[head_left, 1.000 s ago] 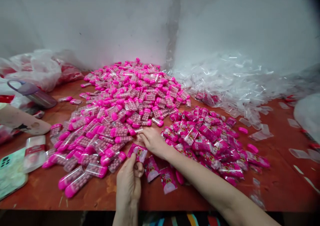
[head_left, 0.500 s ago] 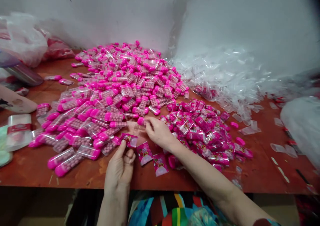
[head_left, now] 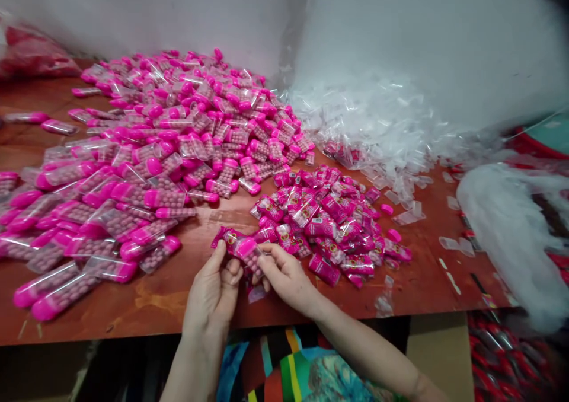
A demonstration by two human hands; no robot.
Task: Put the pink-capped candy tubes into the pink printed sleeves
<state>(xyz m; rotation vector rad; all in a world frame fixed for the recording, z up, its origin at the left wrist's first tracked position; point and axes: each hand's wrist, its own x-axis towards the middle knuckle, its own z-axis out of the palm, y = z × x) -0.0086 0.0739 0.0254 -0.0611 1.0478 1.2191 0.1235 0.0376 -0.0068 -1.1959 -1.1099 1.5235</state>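
My left hand [head_left: 216, 286] pinches a pink printed packet [head_left: 228, 236] between thumb and fingers, above the table's front part. My right hand [head_left: 284, 274] grips a small clear bottle of pink beads [head_left: 249, 254] by its clear end, its pink cap pointing up and left. The cap end lies against the packet's right side, and I cannot tell whether it is inside or in front. Under my hands another pink packet [head_left: 256, 295] shows only in part. Close by on the right lies a heap of pink packets [head_left: 329, 212].
A large pile of bead-filled bottles [head_left: 178, 135] covers the left and back. Clear plastic pieces [head_left: 377, 123] are heaped against the wall at the back right. A white plastic bag [head_left: 502, 230] hangs over the right edge. Loose pink caps [head_left: 393, 235] lie near the packets.
My right hand has picked a bottle from the pile and brought it to the packet in my left hand. The view has swung right, so the flasks at left are out of sight.
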